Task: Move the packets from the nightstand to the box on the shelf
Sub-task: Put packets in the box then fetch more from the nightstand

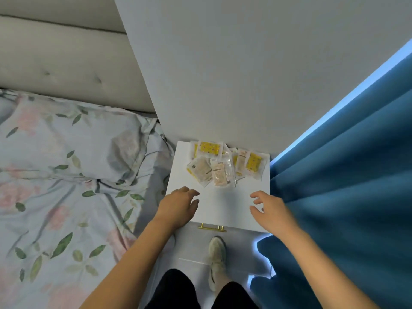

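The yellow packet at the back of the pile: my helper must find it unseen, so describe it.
On the white nightstand between bed and blue curtain, packets are piled against the wall. The yellow packet lies at the pile's back left, flat, wider than tall, unlike the upright yellow one at the right.

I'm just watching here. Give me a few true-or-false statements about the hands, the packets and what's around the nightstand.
1. The packets lie in a pile at the back of the nightstand, near the wall. True.
2. The left hand holds a packet. False: it holds nothing, fingers loosely curled, short of the pile.
3. The right hand holds nothing. True.
4. A red curtain hangs right of the nightstand. False: the curtain is blue.
5. A bed with floral bedding is to the left. True.
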`<state>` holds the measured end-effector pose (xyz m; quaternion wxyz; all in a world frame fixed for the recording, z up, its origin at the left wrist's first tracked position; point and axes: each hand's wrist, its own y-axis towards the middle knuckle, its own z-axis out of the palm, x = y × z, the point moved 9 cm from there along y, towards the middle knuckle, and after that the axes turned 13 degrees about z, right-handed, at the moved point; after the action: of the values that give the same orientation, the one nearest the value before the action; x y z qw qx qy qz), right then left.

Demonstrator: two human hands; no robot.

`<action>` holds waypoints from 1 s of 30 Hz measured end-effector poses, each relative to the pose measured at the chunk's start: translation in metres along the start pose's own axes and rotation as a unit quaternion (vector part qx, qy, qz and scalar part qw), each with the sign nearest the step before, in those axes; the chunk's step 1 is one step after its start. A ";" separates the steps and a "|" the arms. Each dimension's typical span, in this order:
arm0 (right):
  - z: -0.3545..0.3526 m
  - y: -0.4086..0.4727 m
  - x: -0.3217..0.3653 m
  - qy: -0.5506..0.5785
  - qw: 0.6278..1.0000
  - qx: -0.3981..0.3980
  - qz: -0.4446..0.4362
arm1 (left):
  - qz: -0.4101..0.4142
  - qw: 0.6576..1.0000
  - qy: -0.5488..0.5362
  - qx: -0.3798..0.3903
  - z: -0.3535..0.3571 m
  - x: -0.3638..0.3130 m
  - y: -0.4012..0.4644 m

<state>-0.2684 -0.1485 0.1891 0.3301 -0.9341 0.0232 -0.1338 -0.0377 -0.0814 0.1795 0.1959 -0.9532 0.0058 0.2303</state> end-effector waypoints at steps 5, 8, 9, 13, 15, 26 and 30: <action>0.032 0.080 0.015 0.035 0.999 0.004 0.015 | -0.040 0.990 -0.134 0.011 0.032 0.029 0.050; 0.060 0.125 0.015 0.092 0.994 -0.006 0.055 | -0.063 0.975 -0.214 0.006 0.052 0.049 0.079; 0.072 0.140 0.014 0.120 0.990 -0.007 0.073 | -0.076 0.968 -0.239 -0.002 0.059 0.056 0.088; 0.123 0.193 0.002 0.263 0.947 -0.008 0.182 | -0.182 0.849 -0.494 -0.047 0.106 0.087 0.103; 0.146 0.216 -0.002 0.299 0.931 -0.033 0.205 | -0.219 0.789 -0.570 -0.066 0.131 0.098 0.103; 0.186 0.238 -0.003 0.415 0.848 -0.160 0.287 | -0.238 0.771 -0.583 -0.098 0.177 0.136 0.125; 0.180 0.230 -0.001 0.443 0.845 -0.151 0.258 | -0.229 0.777 -0.580 -0.082 0.172 0.132 0.142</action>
<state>-0.2113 -0.2179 -0.0891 0.1621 -0.7742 0.4267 -0.4384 -0.0089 -0.1372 -0.0721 0.1297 -0.6246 -0.3465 0.6878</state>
